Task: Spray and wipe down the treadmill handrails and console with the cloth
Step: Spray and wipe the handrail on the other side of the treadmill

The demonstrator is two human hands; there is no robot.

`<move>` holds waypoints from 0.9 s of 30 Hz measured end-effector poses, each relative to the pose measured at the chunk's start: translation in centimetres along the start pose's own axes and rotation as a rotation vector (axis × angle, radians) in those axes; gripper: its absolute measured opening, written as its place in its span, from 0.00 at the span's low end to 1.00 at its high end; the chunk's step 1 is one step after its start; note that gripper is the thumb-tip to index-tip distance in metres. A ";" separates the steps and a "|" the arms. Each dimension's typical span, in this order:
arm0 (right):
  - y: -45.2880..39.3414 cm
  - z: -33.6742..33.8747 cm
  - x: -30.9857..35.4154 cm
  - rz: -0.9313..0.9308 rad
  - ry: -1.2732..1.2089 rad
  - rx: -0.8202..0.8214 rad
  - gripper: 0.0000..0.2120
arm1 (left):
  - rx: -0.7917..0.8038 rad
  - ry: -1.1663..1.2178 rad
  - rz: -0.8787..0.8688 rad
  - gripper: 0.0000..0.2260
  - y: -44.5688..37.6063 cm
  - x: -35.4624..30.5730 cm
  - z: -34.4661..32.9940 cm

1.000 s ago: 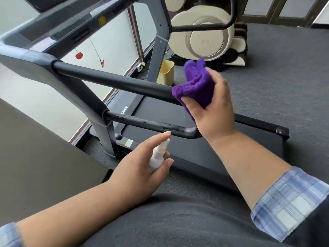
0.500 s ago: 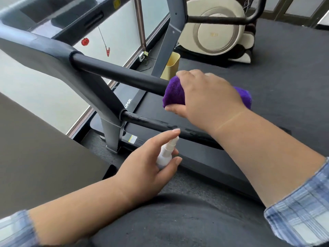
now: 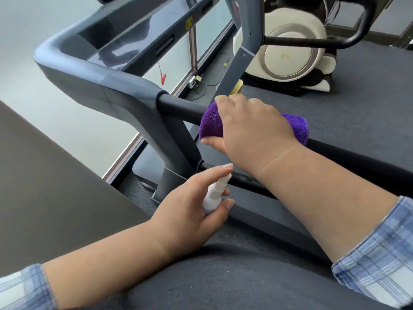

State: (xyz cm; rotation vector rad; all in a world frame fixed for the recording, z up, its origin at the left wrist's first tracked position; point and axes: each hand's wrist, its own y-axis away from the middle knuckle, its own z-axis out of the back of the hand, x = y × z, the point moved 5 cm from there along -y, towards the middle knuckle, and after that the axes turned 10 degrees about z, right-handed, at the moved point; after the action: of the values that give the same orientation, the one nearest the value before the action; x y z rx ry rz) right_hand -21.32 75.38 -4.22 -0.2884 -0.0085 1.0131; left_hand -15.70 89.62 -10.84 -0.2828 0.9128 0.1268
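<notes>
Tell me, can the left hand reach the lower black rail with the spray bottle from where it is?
Probably yes. The left hand holds the spray bottle just before the lower rail, and nothing lies between them.

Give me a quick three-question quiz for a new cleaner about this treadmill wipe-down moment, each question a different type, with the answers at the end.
1. True or false: the right hand presses the purple cloth onto the upper handrail.
2. What does the left hand hold? A) a sponge B) a white spray bottle C) a phone
3. Fill in: the spray bottle sits near the ____ handrail, below the one with the cloth on it.

Key
1. True: the hand is wrapped over the cloth on the upper bar.
2. B: fingers curl round the bottle, index finger on top.
3. lower
</notes>
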 end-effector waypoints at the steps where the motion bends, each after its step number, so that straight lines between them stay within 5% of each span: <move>1: -0.7 -0.1 0.6 -0.001 0.001 -0.004 0.37 | -0.008 -0.007 -0.007 0.24 0.0 0.5 0.8; 15: -7.0 -0.9 5.6 0.023 -0.027 0.006 0.34 | -0.034 0.002 -0.055 0.27 1.1 1.9 4.5; 19: -5.0 -0.9 4.7 0.040 -0.066 -0.009 0.33 | -0.157 0.062 -0.062 0.26 0.8 1.1 6.3; 27: 1.2 -1.4 5.7 0.146 -0.119 -0.274 0.29 | -0.344 0.092 0.039 0.27 -1.3 0.7 10.6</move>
State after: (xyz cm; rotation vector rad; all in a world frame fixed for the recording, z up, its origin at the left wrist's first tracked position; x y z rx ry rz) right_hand -19.07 80.38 -6.58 -0.4840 -0.2384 1.1747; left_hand -6.96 91.51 -5.04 -0.5945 0.9873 0.3102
